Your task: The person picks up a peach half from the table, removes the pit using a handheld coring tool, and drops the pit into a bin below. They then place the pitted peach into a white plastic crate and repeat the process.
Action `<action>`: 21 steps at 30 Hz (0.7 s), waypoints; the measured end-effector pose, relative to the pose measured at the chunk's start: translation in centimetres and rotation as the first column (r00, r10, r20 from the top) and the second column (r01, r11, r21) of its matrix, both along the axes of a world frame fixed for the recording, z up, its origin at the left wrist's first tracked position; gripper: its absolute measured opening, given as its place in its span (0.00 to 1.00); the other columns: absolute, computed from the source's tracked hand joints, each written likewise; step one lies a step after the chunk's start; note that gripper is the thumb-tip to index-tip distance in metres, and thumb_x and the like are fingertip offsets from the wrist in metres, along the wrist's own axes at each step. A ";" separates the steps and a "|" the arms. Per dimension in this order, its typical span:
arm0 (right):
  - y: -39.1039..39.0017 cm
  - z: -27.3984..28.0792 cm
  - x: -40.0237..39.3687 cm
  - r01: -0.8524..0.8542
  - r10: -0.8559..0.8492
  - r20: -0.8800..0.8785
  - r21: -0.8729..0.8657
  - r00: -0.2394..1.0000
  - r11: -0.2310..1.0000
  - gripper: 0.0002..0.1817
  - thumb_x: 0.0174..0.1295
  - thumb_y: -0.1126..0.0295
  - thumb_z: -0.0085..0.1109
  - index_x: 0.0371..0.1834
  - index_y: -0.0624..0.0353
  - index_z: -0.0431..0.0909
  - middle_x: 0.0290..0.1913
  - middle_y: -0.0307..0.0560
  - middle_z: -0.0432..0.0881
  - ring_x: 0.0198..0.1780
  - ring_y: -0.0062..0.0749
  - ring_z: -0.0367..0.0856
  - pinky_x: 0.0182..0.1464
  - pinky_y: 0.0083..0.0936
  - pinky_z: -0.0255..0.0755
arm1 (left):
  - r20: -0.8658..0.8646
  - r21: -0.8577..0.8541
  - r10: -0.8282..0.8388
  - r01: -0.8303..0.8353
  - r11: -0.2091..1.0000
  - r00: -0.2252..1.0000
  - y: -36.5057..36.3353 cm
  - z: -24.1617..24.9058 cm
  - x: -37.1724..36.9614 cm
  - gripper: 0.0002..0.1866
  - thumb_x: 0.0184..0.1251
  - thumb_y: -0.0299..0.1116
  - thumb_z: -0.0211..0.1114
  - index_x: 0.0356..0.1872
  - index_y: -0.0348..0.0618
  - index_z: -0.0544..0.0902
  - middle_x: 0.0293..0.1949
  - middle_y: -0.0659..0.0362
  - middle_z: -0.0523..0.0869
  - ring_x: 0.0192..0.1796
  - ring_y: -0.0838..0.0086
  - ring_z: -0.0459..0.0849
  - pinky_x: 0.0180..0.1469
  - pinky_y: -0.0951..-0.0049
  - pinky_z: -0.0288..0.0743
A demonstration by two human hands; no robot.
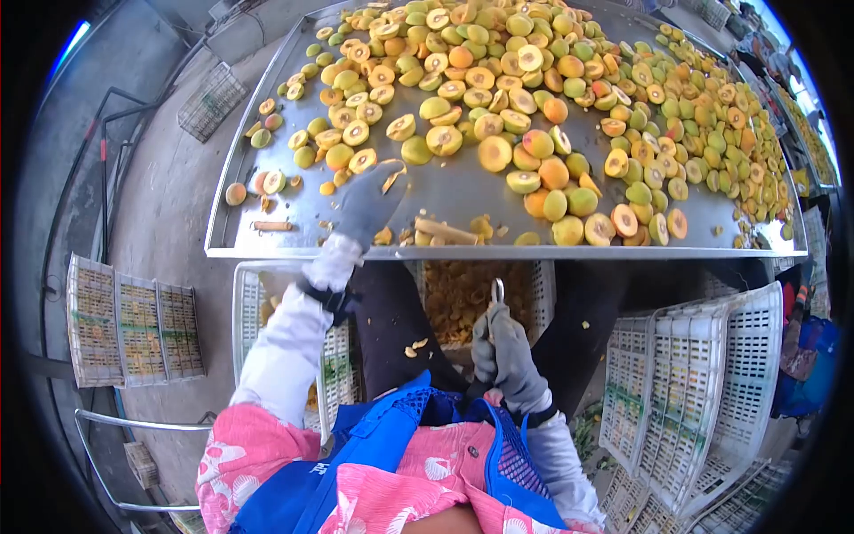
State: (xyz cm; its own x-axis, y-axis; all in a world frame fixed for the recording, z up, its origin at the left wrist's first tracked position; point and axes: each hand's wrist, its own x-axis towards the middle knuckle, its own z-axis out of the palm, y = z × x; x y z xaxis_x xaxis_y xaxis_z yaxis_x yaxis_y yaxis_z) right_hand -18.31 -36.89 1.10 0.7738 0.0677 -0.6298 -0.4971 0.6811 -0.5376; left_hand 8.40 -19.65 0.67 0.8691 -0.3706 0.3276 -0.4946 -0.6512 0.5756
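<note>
Halved yellow-green peaches (pixel 443 140), many with brown pit centres, are heaped over a metal table (pixel 294 214). My left hand (pixel 372 203), in a grey glove, reaches over its near edge, just short of the peach halves. Its fingers look stretched out, a little blurred, with a thin yellow sliver (pixel 390 182) by the fingertips. Lower down, above my lap, my gloved right hand (pixel 513 360) is closed round a metal pitting tool (pixel 497 292), whose rounded looped end points up. The handle is mostly hidden in the fist.
Wooden-looking handles (pixel 445 232) and fruit scraps lie along the table's near edge. Between my knees, a crate holds orange-brown scraps (pixel 463 307). White plastic crates stand at left (pixel 133 322) and right (pixel 680 392). A metal rail (pixel 142 425) is at lower left. Another person (pixel 805 356) is at far right.
</note>
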 end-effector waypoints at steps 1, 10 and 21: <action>-0.6 -0.4 -0.2 0.058 -0.058 -0.008 -0.024 0.998 0.998 0.23 0.77 0.48 0.36 0.31 0.52 0.68 0.15 0.34 0.62 0.11 0.18 0.57 0.12 0.20 0.52 | 0.012 0.014 -0.043 0.043 0.999 0.999 -2.0 -0.9 3.4 0.17 0.69 0.40 0.62 0.53 0.43 0.82 0.51 0.50 0.85 0.53 0.57 0.83 0.55 0.66 0.76; -9.5 -1.0 5.7 0.377 -0.277 0.260 -0.544 0.925 0.750 0.07 0.72 0.71 0.51 0.34 0.58 0.71 0.21 0.33 0.70 0.19 0.17 0.68 0.21 0.19 0.66 | -0.115 0.374 0.128 -0.077 0.924 0.985 -19.1 -0.2 20.0 0.42 0.61 0.70 0.54 0.72 0.60 0.66 0.75 0.45 0.57 0.74 0.44 0.59 0.73 0.48 0.54; -16.2 -4.8 11.3 0.467 0.013 0.481 -0.856 0.876 0.222 0.04 0.69 0.73 0.53 0.37 0.61 0.71 0.27 0.32 0.70 0.28 0.13 0.67 0.30 0.15 0.64 | -0.263 0.220 -0.376 0.435 0.873 0.888 -16.6 -1.5 15.1 0.34 0.63 0.61 0.59 0.66 0.54 0.74 0.67 0.48 0.71 0.67 0.53 0.72 0.67 0.54 0.65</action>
State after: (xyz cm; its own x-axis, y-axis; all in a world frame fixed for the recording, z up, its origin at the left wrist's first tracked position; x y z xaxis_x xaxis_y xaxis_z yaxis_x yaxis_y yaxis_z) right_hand -7.01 -53.12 -3.70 0.7840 -0.5891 0.1957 -0.0544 -0.3793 -0.9237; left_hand 23.50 -36.24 -0.81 0.6592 -0.7520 -0.0025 -0.6380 -0.5611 0.5274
